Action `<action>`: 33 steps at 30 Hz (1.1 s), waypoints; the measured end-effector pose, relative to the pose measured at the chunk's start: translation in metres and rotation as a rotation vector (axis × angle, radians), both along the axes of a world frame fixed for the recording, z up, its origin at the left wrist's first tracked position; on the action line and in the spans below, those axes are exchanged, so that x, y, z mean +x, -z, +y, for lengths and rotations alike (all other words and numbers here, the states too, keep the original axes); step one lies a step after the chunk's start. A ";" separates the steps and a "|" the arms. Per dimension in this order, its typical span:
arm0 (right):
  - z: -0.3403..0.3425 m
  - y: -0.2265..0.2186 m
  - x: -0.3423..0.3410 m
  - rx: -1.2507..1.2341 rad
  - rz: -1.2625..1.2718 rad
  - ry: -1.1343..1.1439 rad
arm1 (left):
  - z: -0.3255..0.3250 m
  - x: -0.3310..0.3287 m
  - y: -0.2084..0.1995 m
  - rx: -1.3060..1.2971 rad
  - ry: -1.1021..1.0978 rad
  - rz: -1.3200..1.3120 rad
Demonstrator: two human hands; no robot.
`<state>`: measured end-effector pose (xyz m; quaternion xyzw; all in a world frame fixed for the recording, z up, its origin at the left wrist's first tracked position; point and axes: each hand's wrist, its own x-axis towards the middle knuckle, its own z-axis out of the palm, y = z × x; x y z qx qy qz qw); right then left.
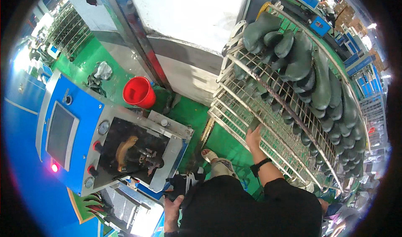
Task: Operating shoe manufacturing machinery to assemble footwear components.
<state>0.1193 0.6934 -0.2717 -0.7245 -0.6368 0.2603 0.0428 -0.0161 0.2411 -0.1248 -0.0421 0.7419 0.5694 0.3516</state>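
My right hand, with a black band on its wrist, reaches to the side of a wire rack. Its fingers are closed on a narrow dark green piece that looks like a shoe last, partly hidden by the hand. Rows of dark green shoe lasts lie on the rack's upper shelf. Low at my left side, my left hand is closed by a black and white thing. My body covers part of it, so its kind stays unclear.
At the left stands a blue and grey machine with a screen, dials and a brown curved part in its dark bay. A red bucket is behind it on the green floor. A white-panelled wall rises ahead.
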 end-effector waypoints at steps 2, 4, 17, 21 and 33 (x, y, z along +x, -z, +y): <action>0.086 0.075 0.034 -0.134 -0.242 -0.342 | 0.010 0.001 0.012 0.026 -0.069 -0.132; 0.109 0.082 0.014 0.034 0.155 0.059 | 0.017 0.000 0.019 -0.082 -0.120 -0.155; 0.184 0.062 -0.172 0.101 -0.046 -0.282 | 0.030 0.025 0.011 -0.106 -0.421 -0.351; 0.202 0.073 -0.218 0.024 -0.197 -0.252 | 0.024 0.025 0.006 -0.145 -0.410 -0.320; 0.203 0.106 -0.165 -0.015 -0.116 -0.337 | -0.022 0.027 0.004 -0.213 -0.416 -0.328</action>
